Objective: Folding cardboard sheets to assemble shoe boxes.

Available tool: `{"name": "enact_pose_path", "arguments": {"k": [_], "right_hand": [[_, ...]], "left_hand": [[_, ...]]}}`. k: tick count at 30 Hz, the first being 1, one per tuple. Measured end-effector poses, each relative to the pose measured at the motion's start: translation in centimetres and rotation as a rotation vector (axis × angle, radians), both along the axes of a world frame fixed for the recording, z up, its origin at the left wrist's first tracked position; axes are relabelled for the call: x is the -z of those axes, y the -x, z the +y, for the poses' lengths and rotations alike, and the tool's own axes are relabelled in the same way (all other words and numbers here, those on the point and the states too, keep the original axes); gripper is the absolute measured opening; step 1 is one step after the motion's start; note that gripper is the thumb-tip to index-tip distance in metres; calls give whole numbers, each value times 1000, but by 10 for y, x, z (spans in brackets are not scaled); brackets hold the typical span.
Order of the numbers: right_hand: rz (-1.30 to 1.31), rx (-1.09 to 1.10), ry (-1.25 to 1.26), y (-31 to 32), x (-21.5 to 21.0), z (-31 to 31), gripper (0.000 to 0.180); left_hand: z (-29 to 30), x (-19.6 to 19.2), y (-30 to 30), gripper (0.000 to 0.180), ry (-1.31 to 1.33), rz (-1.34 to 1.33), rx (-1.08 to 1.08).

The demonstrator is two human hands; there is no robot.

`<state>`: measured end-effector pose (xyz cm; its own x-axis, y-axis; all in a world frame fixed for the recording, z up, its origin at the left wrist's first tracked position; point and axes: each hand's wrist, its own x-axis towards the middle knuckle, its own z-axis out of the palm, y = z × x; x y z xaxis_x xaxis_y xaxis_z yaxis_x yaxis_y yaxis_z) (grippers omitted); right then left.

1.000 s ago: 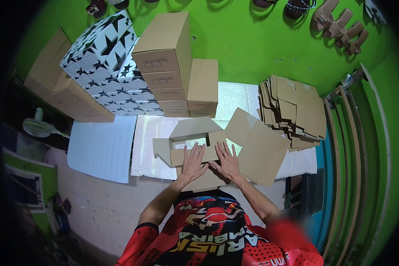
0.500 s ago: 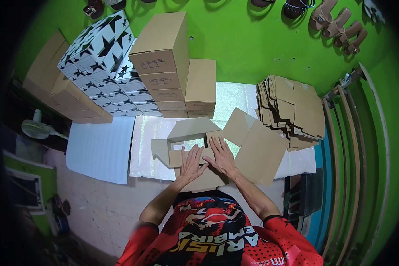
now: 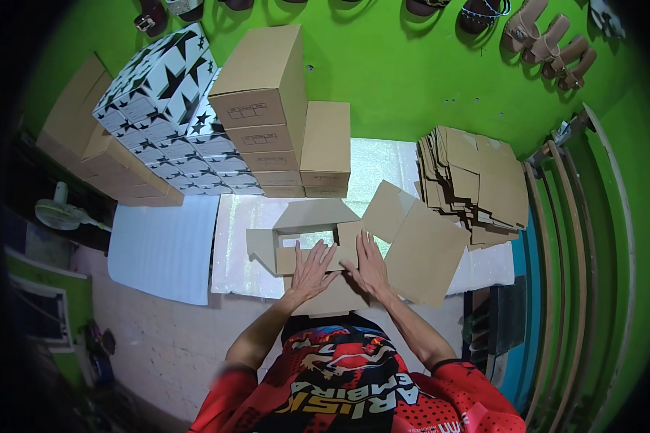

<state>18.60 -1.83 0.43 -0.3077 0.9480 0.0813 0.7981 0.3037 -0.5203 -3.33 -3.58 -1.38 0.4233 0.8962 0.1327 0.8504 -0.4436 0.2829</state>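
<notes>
A partly folded brown cardboard box (image 3: 318, 211) sits on the table in front of me, its far and left flaps spread outward and its inside showing. My left hand (image 3: 312, 274) lies with its fingers stretched over the box's near panel. At the right end of the box, my right hand (image 3: 371, 270) rests flat along the edge of the right flap, fingers straight. Neither hand grips anything. Below my hands another cardboard panel (image 3: 332, 297) reaches toward my body. An unfolded cardboard sheet (image 3: 430, 252) lies right beside my right hand.
Stacked brown boxes (image 3: 261, 65) and star-patterned white boxes (image 3: 159, 72) stand at the back left. A pile of flattened cardboard (image 3: 484, 169) is at the back right. Sandals (image 3: 527, 25) hang on the green wall. A small fan (image 3: 54, 209) stands far left.
My right hand has slid right and slightly nearer, off the right flap's middle toward its outer edge. My left hand stays over the near panel. The view has tilted slightly.
</notes>
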Motion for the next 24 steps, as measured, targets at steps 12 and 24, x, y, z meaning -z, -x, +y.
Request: {"name": "enact_pose_path", "arguments": {"k": [12, 24], "right_hand": [[-49, -29, 60, -1, -5, -78, 89], [-97, -382, -136, 69, -13, 20, 103]], "left_hand": [[3, -9, 0, 87, 102, -35, -19], [-68, 15, 52, 65, -180, -659, -609]]}}
